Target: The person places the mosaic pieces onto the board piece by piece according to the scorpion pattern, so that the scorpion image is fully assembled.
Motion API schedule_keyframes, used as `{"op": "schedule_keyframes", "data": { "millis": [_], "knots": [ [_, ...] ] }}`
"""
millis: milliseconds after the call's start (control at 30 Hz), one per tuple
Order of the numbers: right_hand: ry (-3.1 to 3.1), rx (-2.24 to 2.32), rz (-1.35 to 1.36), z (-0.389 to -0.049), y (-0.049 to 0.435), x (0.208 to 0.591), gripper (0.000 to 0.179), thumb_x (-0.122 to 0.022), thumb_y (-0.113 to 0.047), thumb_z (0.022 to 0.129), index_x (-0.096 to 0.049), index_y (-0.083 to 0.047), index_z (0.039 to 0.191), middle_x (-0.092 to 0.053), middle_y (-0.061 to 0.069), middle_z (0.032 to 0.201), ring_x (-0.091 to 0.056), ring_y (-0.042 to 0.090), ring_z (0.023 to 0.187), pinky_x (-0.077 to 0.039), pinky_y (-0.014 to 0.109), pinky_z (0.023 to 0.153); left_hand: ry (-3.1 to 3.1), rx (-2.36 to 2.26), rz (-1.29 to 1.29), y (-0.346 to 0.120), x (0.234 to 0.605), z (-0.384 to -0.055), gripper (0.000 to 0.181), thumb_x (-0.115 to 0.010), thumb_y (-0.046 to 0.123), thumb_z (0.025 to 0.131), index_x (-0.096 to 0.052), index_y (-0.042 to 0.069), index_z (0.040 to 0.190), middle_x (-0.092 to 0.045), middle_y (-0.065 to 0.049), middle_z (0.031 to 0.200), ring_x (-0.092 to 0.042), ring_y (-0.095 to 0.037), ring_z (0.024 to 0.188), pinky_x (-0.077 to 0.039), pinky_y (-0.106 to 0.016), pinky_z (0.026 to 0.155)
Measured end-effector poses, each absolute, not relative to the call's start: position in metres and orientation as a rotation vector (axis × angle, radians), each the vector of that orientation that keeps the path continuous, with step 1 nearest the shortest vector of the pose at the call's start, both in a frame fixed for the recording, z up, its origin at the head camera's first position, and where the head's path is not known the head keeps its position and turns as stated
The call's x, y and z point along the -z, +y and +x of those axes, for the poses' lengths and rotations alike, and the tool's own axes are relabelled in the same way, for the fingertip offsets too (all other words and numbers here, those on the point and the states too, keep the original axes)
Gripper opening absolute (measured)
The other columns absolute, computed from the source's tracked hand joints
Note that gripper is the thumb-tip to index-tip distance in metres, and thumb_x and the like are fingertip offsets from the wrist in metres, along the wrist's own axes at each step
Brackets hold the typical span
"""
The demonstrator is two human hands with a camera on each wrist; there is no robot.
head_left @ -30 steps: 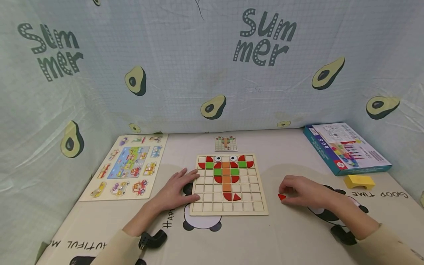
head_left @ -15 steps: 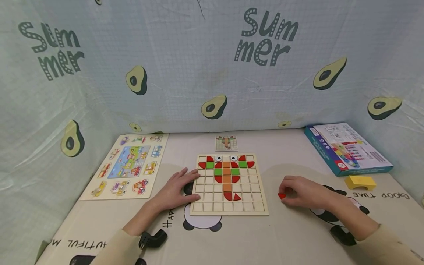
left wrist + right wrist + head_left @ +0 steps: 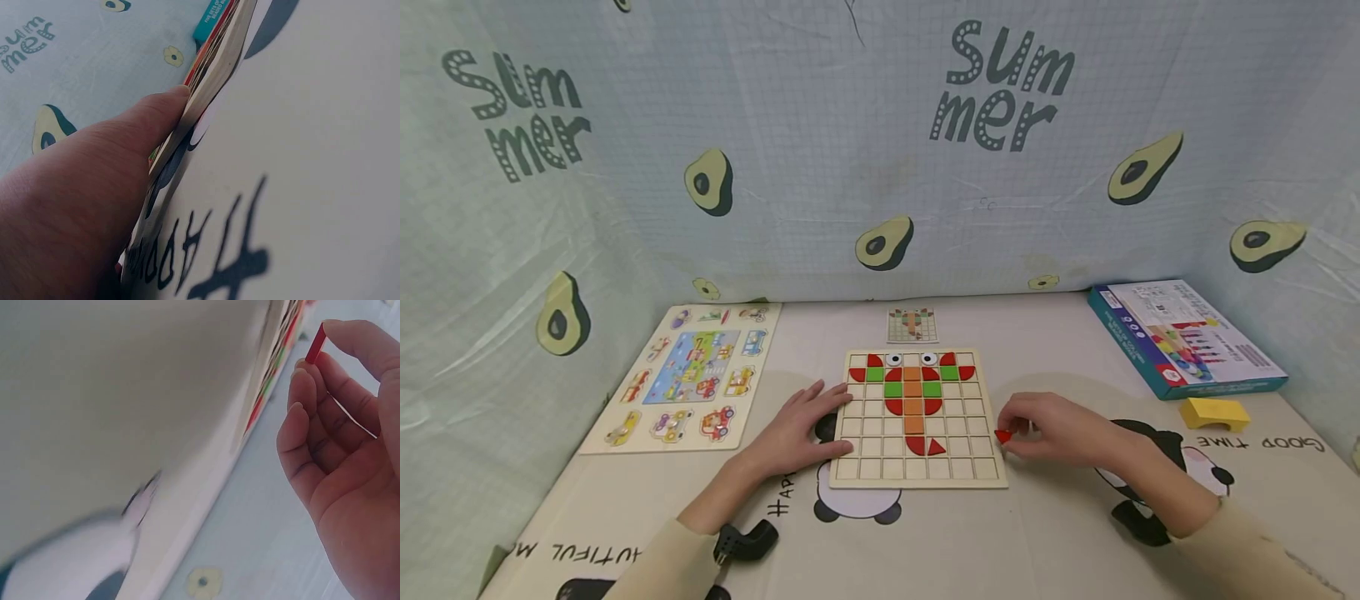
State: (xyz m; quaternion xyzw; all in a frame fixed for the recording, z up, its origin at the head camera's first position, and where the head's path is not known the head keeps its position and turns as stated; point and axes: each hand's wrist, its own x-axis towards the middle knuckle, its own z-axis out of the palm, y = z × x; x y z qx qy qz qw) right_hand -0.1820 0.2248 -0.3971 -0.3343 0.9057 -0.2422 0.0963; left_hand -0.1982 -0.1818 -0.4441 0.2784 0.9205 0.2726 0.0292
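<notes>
A wooden grid board (image 3: 876, 472) lies mid-table, with red, green and orange pieces and two eye pieces forming a figure on it. On its lower part sit a red rounded piece (image 3: 914, 446) and a small red triangle (image 3: 936, 447). My left hand (image 3: 797, 427) rests at the board's left edge, fingers spread and thumb tip on the rim; the left wrist view shows the thumb (image 3: 153, 119) against the edge. Beside the right edge, my right hand (image 3: 1060, 429) pinches a small red tile (image 3: 317, 344) between thumb and fingertips; the other fingers curl loosely.
Behind the board lies a small pattern card (image 3: 912, 326) with a similar figure. A vehicle puzzle board (image 3: 685, 379) is at left. At right are a blue toy box (image 3: 1187, 337) and a yellow arch block (image 3: 1214, 413). A printed cloth (image 3: 790, 208) hangs behind.
My right hand has moved left with the red tile, from away on the right to beside the board's right edge. My left hand and the board have stayed put.
</notes>
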Motion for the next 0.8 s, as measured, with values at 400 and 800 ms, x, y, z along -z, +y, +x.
{"op": "schedule_keyframes", "data": {
  "millis": [400,800],
  "knots": [
    [2.588,0.649,-1.126,-0.179,0.165,0.4,0.009,-0.075,-0.019,0.09,-0.068,-0.019,0.096,-0.055,-0.012,0.085,-0.052,0.007,0.079,-0.05,0.022,0.07,2.846,-0.838,0.86,-0.183,0.444,-0.198,0.074,-0.074,0.048,0.089,-0.051,0.012,0.149,-0.04,-0.007,0.158,-0.019,-0.039,0.15,-0.013,-0.057,0.12],
    [2.582,0.517,-1.262,-0.176,0.143,0.406,0.01,-0.077,-0.017,0.088,-0.069,-0.017,0.095,-0.052,-0.013,0.084,-0.048,0.004,0.076,-0.047,0.019,0.067,2.843,-0.839,0.873,-0.183,0.444,-0.198,0.073,-0.073,0.048,0.089,-0.051,0.012,0.149,-0.04,-0.007,0.158,-0.018,-0.038,0.151,-0.013,-0.056,0.12]
  ]
}}
